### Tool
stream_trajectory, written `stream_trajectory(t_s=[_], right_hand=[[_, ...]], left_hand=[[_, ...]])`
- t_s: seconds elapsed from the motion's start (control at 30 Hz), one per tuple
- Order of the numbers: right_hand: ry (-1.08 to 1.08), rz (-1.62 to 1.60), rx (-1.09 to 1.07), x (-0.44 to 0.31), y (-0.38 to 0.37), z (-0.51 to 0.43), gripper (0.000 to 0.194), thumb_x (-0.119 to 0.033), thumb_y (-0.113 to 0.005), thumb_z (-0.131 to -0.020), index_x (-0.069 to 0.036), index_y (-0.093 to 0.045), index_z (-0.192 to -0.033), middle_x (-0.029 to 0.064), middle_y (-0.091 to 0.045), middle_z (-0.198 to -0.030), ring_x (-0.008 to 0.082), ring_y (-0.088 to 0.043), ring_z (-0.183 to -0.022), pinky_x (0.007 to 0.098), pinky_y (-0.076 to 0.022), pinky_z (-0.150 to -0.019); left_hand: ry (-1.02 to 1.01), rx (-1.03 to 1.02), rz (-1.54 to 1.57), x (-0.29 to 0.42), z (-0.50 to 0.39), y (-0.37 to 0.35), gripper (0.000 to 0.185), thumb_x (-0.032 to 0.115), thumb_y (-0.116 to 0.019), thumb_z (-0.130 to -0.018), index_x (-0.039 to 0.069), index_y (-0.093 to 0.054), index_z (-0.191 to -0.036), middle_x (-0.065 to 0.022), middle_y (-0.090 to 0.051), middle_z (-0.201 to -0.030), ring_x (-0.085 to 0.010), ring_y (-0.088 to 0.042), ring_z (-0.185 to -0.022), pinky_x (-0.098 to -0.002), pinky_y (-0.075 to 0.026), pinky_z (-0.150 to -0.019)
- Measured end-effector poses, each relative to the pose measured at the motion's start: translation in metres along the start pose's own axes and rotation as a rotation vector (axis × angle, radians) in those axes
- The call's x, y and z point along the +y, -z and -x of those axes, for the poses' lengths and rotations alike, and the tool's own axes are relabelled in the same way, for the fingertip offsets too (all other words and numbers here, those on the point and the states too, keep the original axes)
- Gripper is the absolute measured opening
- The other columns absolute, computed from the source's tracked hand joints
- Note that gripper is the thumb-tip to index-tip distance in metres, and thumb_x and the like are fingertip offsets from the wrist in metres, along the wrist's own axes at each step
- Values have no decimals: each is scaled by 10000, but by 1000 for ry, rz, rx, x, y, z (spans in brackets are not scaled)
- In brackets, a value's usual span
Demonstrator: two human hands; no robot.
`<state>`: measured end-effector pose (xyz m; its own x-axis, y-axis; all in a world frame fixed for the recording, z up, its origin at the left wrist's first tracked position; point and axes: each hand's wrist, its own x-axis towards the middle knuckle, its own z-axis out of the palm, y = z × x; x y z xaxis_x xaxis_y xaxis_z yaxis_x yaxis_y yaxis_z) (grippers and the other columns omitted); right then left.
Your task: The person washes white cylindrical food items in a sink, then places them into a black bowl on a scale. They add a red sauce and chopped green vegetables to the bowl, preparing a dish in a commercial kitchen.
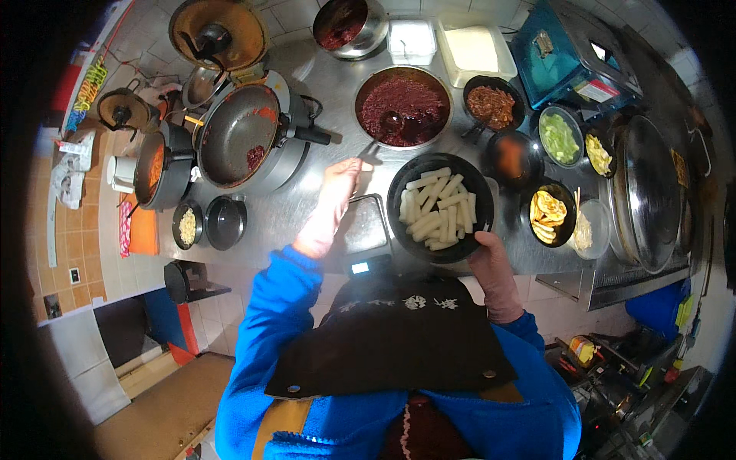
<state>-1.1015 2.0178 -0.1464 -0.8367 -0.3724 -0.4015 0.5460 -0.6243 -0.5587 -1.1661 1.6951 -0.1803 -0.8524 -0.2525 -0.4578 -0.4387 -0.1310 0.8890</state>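
With my left hand [342,175] I grip the handle of a metal spoon [371,149], whose head rests in dark red sauce [405,100] in a round steel bowl [450,118]. My right hand [489,253] holds the lower right rim of a black bowl [397,230] filled with white cylindrical rice cakes [440,207]. The bowl is partly over a kitchen scale [368,224] with a lit display. Left of my left arm, a dark frying pan [230,138] with red sauce smears sits on a round cooker.
Bowls of meat sauce [491,102], chopped greens [559,138] and yellow slices [546,213] stand to the right, near a large lidded pan [650,190]. A pot of orange-red food [155,167] and two small black bowls [226,222] are at left. White tubs [412,43] line the back.
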Motion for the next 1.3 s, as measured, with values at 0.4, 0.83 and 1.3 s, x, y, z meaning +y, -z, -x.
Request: stream_trajectory(t_s=[0.4,0.83,1.3], right_hand=[[94,-40,84,16,-1,25,423,-173,-540,-919,14,-540,-1298,126,-588,-1300,230,-561,-1182,373,-408,-1041],[254,-189,221,19,43,40,206,-143,-545,-945,-81,-610,-1131,129,-593,-1269,270,-509,-1238,465,-389,-1064],[195,-144,70,-115,112,27,416,-195,-559,-890,15,-580,-1249,125,-619,-1227,234,-586,-1151,389,-471,-989]], left_hand=[[103,-166,-242,10,34,95,356,355,-478,-1023,56,-670,-1042,-15,-695,-861,-56,-607,-737,-188,-422,-587],[687,-493,-852,-272,190,341,250,248,-499,-976,73,-670,-926,-81,-698,-840,-243,-638,-760,-366,-515,-710],[-435,-172,-440,127,42,-66,284,249,-569,-990,9,-700,-1068,-26,-684,-887,-104,-601,-801,-240,-469,-770]])
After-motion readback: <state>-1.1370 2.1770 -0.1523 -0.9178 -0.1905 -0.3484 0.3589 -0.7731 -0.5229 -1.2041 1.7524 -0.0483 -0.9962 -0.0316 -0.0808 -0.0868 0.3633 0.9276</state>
